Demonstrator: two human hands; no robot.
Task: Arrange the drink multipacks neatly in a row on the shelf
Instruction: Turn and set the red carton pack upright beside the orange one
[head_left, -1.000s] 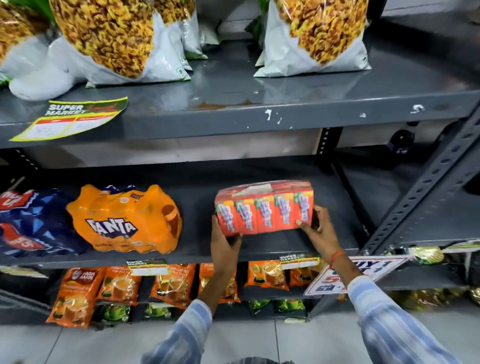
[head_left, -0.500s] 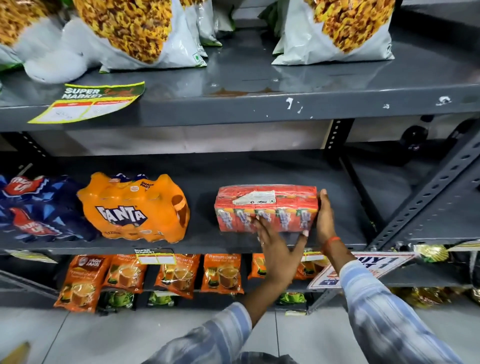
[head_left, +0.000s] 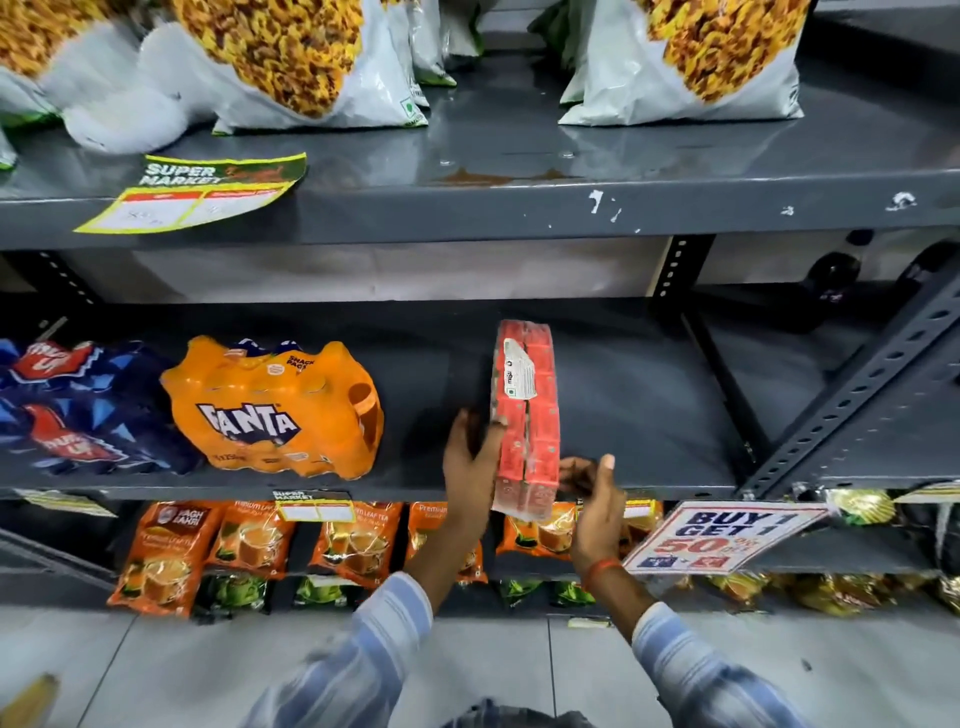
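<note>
Three multipacks occupy the middle shelf (head_left: 649, 395): one blue pack (head_left: 78, 405) and one orange Fanta pack (head_left: 275, 410) lie well left of the fingers; one red carton pack (head_left: 524, 415), broadside half a second ago, now points end-on, overhanging the shelf's front edge. Left hand (head_left: 470, 462) grips its left side; right hand (head_left: 597, 499) is released, spread just right of it.

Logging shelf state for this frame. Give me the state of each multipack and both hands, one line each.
red carton multipack: turned end-on, front end overhanging the middle shelf edge.
Fanta multipack: lying on shelf, label forward, untouched.
blue multipack: lying on shelf, left of Fanta.
left hand: pressed against the carton pack's left side.
right hand: open, beside the pack's right side.
</note>
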